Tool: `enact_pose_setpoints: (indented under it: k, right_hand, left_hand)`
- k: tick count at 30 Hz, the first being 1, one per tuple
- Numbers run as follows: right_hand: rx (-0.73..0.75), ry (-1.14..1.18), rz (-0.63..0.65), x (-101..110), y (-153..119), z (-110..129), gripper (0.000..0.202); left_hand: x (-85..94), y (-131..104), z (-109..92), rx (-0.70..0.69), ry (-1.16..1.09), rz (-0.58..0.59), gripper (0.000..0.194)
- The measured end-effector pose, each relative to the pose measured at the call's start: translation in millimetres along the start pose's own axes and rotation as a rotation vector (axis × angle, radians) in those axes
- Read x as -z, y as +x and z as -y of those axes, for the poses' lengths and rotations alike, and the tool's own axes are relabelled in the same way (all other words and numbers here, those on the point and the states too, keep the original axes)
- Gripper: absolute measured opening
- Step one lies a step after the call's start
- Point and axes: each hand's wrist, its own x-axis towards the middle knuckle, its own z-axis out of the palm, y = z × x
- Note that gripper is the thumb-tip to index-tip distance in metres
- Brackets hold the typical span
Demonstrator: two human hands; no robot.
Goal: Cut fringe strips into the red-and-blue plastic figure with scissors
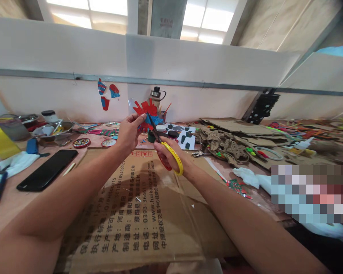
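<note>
Above the far edge of a cardboard sheet [188, 213], my left hand [130, 131] pinches a red and blue fringed cut-out [147, 107] between thumb and fingers. Its strips fan outward and upward. My right hand [171, 154] is closed round the yellow and red handles of a pair of scissors [179, 167]. The dark blades point up and left and reach the blue part of the cut-out. Whether the blades are closed on it, I cannot tell. Small white scraps lie on the cardboard.
A black phone [48, 169] lies on the left, near a metal bowl [65, 133] and shallow dishes of beads [81, 142]. A bottle [156, 95] stands behind my hands. Braided rope stars [217, 139] and cardboard pieces are piled on the right.
</note>
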Motion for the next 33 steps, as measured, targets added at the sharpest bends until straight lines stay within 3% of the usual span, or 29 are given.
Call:
enact_pose_setpoints:
  k: [12, 22, 33]
  right_hand:
    - [-0.032, 0.053, 0.003, -4.8, 1.2, -2.4, 0.033]
    - [-0.054, 0.211, -0.036, -8.3, -1.8, 3.9, 0.035]
    - [0.027, 0.277, -0.088, -7.3, -1.4, 6.4, 0.03]
  left_hand:
    - [-0.9, -0.6, 5.2, -0.105, 0.038, 0.053, 0.023]
    - [-7.2, -8.1, 4.4, -0.014, -0.026, 0.034, 0.028]
    - [-13.1, -22.4, 5.9, 0.14, -0.046, 0.07, 0.029]
